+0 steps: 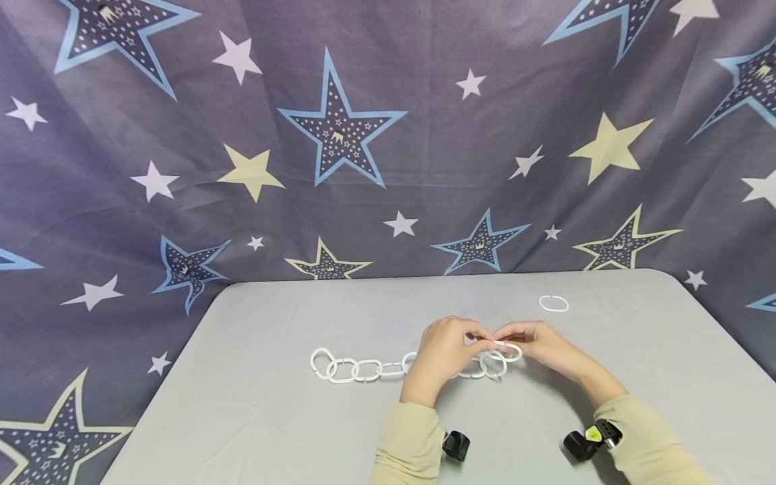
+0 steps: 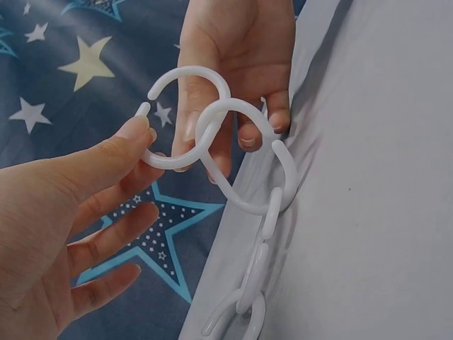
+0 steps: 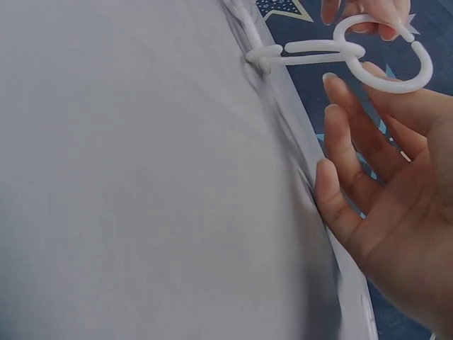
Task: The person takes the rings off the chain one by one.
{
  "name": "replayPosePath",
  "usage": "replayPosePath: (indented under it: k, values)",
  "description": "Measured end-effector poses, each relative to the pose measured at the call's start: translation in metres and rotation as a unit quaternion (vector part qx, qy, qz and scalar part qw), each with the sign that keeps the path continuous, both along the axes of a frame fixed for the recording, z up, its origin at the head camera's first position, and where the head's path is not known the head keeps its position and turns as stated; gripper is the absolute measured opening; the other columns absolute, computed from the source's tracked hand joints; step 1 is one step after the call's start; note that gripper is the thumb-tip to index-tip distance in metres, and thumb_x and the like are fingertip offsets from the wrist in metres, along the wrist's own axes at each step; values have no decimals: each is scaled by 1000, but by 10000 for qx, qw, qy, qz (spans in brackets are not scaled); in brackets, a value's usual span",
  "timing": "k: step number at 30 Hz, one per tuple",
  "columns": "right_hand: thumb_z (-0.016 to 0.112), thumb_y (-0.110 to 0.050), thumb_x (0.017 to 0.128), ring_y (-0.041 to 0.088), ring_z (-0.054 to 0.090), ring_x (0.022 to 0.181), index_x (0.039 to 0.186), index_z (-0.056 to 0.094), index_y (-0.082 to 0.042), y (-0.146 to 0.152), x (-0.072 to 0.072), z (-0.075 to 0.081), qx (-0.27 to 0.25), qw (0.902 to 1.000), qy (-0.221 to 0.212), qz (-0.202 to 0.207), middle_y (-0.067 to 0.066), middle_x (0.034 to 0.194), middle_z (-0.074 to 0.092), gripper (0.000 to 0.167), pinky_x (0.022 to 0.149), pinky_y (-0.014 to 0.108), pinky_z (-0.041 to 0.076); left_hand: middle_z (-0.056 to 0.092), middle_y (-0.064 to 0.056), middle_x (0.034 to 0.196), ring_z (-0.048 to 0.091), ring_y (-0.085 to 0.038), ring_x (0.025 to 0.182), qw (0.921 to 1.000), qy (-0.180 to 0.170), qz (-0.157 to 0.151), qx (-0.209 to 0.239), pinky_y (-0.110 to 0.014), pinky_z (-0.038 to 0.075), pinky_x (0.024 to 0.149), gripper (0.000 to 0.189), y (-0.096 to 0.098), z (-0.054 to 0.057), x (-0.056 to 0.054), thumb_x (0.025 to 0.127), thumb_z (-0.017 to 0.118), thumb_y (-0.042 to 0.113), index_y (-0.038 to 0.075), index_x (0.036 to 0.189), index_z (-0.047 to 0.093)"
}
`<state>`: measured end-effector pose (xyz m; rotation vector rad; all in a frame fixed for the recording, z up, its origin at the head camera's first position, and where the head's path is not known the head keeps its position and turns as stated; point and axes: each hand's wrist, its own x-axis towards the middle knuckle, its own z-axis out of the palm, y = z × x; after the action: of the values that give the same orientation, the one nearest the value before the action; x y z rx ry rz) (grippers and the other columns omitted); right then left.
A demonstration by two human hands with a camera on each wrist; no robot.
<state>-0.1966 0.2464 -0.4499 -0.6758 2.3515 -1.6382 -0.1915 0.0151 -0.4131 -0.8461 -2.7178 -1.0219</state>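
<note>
A white plastic chain link (image 2: pixel 188 71), with a small gap in its ring, is held up between both hands. My left hand (image 1: pixel 445 350) pinches it beside the gap with thumb and forefinger, the other fingers spread loosely. Across from it, my right hand (image 1: pixel 554 350) holds the same link at its side, thumb against the ring and other fingers loosely bent. Threaded through this link is the end link (image 2: pixel 237 202) of a white chain (image 1: pixel 366 370), which trails left along the table. The left hand hides part of the chain in the head view.
One loose white link (image 1: pixel 554 304) lies farther back on the grey cloth-covered table (image 1: pixel 254 417), right of centre. A star-patterned curtain (image 1: pixel 376 202) hangs behind the table's back edge. Dark wrist cameras (image 1: pixel 456 446) sit on the sleeves.
</note>
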Motion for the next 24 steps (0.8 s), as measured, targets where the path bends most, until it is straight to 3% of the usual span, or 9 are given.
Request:
replayPosePath:
  k: [6,16,24]
  values:
    - [65,-7,93,10,65,101,117,65,9,-3,-3,-3,-117,9997,-64,225,17,111,70,29,91,22,47,68,24,88,61,1,85,10000,-59,2,63,-19,44,78,15,-1,0,-1,85,74,42,32,94,79]
    - [63,-3,92,9,65,99,114,66,7,-4,-10,-9,-80,9976,54,690,-2,104,72,25,91,22,46,68,25,86,60,5,84,9997,-178,78,159,-18,44,77,14,-4,-1,-4,85,75,42,32,93,80]
    - [63,4,89,7,65,92,110,67,10,-9,-11,-8,-63,9971,89,747,6,98,73,22,84,24,50,68,25,85,60,5,84,9992,-257,54,310,-19,45,76,12,-6,-1,-5,86,75,41,32,92,80]
